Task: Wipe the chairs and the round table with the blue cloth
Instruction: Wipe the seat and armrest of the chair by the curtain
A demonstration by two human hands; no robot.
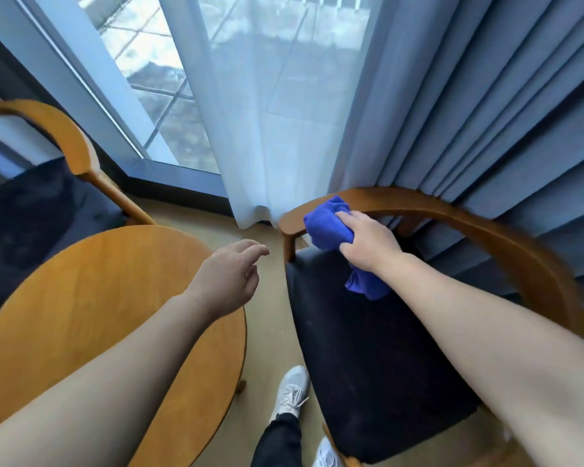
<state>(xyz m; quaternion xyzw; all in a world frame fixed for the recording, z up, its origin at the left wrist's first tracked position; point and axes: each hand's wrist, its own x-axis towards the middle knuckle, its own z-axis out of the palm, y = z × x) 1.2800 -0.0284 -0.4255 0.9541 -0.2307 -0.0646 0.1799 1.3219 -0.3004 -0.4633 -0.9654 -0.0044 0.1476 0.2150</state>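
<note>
The fingers (346,215) of the right hand (368,241) curl over the bunched blue cloth (326,227), grasping it and pressing it onto the near end of the curved wooden rail (486,224) of the chair on the right; a loose tail of the cloth hangs below the wrist, over that chair's dark seat cushion (368,365); the bare forearm reaches in from the lower right.

The fingers (255,249) of the left hand (230,278) are released, loosely extended and holding nothing; the hand is over the right edge of the round wooden tabletop (98,298), its fingertips past the rim above the beige floor (270,315); whether the wrist touches the wood I cannot tell.

A second chair (75,139), with the same curved rail and a dark seat, stands beyond the tabletop on the left; a sheer white curtain (277,129) and pleated grey-blue drapes (486,96) hang behind; a white shoe (292,389) stands on the floor between tabletop and cushion.
</note>
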